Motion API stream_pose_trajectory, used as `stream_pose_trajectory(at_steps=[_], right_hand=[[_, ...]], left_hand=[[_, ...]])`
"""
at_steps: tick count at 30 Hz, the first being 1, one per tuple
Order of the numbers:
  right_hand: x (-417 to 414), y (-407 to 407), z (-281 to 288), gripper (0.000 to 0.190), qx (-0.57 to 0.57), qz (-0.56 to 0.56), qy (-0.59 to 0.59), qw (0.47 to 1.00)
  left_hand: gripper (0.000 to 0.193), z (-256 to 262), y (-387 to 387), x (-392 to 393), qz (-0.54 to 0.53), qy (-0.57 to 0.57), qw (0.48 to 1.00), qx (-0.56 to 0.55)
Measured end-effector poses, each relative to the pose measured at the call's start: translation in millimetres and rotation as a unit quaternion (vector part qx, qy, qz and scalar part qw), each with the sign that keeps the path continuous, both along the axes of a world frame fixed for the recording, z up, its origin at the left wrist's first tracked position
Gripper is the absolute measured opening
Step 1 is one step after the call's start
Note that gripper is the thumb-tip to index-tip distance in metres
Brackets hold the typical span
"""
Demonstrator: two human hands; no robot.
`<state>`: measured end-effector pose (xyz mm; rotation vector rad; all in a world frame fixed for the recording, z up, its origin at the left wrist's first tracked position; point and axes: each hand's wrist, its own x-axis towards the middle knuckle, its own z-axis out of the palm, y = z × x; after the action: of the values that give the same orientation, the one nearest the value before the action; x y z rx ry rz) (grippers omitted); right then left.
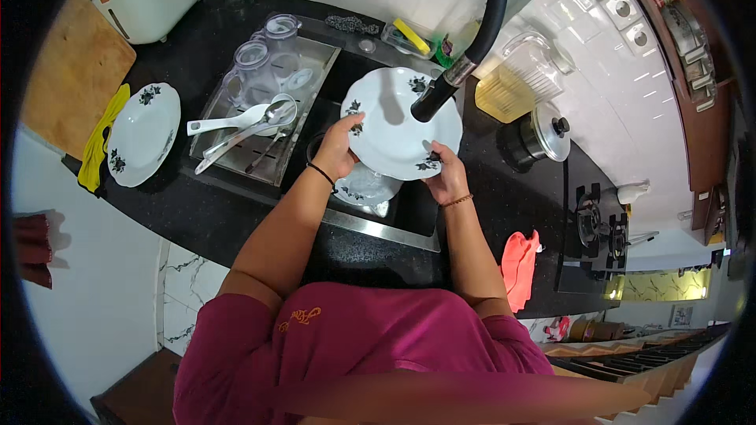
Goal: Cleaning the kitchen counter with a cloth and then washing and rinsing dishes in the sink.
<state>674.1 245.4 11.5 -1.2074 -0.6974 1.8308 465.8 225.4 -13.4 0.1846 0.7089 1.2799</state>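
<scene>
Both my hands hold a white plate with dark floral prints (396, 130) over the black sink, below the black faucet spout (434, 97). My left hand (339, 147) grips its left rim, thumb on top; my right hand (447, 176) grips the lower right rim the same way. Under it, another floral dish (363, 186) lies in the sink (413, 212), partly hidden. Left of the sink, a metal drainer tray (269, 162) bears clear mugs (251, 65), a white rice spoon (221, 124) and metal spoons (242, 137). An oval floral dish (144, 134) stands on the counter at the left.
A yellow cloth (103, 139) lies beside a wooden board (77, 71). Behind the sink sits a container with a yellow sponge (411, 35). To the right are a plastic container with yellow contents (514, 85), a lidded pot (540, 136), a coral cloth (520, 268) and a gas hob (590, 224).
</scene>
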Motion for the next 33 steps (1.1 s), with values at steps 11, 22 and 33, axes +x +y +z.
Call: stream_pose_trajectory(at_steps=[11,22,33], right_hand=[[-43.9,-39.4,-4.6,0.067,0.562,0.255,-0.572,0.540],[-39.7,-25.4,-3.4,0.074,0.551,0.301,-0.557,0.544],[-26.5,-16.9,-7.2,0.077,0.540,0.237,-0.656,0.472]], left_hand=[[0.046,-5.0,2.6,-4.0,0.167,0.109,0.977,0.073],[0.043,-0.8,0.2,0.0,0.168,0.158,0.968,0.100],[0.047,-3.6,1.2,-0.5,0.159,0.153,0.972,0.086]])
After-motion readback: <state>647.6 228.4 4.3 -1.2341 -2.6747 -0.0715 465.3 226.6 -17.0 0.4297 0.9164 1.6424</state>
